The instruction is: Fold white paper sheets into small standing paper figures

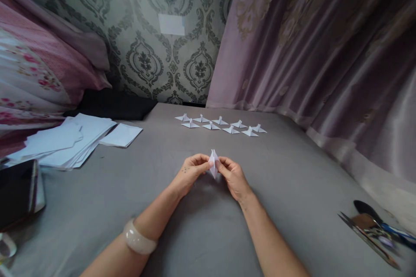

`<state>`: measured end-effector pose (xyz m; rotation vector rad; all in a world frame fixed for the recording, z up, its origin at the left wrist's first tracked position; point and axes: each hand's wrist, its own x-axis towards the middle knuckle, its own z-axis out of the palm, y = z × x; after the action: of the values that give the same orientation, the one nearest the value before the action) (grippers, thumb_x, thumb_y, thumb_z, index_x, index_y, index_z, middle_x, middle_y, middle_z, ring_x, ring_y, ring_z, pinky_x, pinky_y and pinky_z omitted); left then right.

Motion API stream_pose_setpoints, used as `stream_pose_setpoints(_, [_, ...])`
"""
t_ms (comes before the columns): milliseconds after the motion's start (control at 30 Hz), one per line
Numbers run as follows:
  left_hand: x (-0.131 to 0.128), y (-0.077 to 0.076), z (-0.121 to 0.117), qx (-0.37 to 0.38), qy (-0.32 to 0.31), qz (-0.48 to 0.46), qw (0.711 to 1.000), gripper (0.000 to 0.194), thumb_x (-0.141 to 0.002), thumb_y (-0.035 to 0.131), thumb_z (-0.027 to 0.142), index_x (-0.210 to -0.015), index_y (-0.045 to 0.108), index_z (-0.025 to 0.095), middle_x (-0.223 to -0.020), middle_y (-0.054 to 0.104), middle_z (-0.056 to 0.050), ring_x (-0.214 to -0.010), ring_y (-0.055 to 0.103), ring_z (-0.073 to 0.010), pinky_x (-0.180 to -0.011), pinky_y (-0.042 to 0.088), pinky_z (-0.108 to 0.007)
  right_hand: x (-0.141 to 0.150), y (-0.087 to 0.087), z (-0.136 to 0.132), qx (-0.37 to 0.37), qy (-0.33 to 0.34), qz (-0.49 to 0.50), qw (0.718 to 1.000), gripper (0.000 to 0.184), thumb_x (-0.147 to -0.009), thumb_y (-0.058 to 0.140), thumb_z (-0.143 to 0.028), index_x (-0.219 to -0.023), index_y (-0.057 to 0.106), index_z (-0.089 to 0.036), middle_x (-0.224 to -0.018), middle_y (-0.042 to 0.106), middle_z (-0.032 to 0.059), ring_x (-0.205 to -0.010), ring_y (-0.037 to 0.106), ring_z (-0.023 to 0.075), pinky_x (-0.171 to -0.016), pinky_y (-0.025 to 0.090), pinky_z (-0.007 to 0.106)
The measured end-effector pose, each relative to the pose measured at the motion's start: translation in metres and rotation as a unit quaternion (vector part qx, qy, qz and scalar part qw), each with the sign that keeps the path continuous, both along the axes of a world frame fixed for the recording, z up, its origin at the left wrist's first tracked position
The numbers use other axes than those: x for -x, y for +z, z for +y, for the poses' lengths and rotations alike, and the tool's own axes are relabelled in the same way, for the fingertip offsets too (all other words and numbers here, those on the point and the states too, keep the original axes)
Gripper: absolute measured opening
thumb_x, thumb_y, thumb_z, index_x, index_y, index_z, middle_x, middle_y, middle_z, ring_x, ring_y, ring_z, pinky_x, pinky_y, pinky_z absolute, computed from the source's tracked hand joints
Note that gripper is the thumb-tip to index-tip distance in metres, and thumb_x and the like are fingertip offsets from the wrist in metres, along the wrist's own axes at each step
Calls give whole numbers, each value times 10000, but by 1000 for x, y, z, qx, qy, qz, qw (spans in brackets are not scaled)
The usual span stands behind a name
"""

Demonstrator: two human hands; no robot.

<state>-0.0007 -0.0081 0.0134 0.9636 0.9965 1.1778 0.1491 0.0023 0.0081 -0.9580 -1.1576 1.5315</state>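
A small white folded paper (pixel 213 165), shaped like a narrow diamond with a split upper tip, is held upright above the grey surface. My left hand (pixel 193 170) pinches its left side between thumb and fingers. From the other side, my right hand (pixel 232 175) grips the right edge the same way. Beyond my hands, several finished-looking white paper figures with spread wings stand in two rough rows, among them a folded paper bird (pixel 211 126) near the middle. A pale bangle circles my left forearm.
Stacked white paper sheets (pixel 74 138) lie at the left, beside a smaller paper pile (pixel 121 135). A dark notebook-like object (pixel 19 192) is at the left edge, and a black folded cloth (pixel 112 104) behind. Tweezers (pixel 368 238) and other tools lie at the right, below the curtain (pixel 292 52).
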Motion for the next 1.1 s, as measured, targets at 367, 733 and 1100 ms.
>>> stream_pose_setpoints(367, [-2,4,-2,-34,45,-44,997,208,-676,752,283,-734,612,142,-748,648,-8,-714,572,-108,-732,420,-227,0,12,-8,-166,-1,-103,981,212,-822,596,-292,-989,692,-203,-1027,642,50,-981,583,186,-872,444,294])
stream_pose_setpoints(733, [-4,-2,0,-29,34,-80,996,321,-686,758,268,-964,657,143,-923,685,-62,-850,610,-145,-814,440,-254,6,5,-7,-141,-55,-119,981,268,-789,653,-331,-1017,665,-191,-940,696,51,-858,634,177,-811,487,304])
stream_pose_setpoints(1100, [-3,-5,0,25,8,-36,999,261,-682,751,362,-771,688,124,-727,664,-52,-655,578,-112,-645,430,-221,4,7,-4,-5,-42,-17,999,327,-663,763,-356,-919,666,-178,-830,694,22,-748,620,133,-716,470,254])
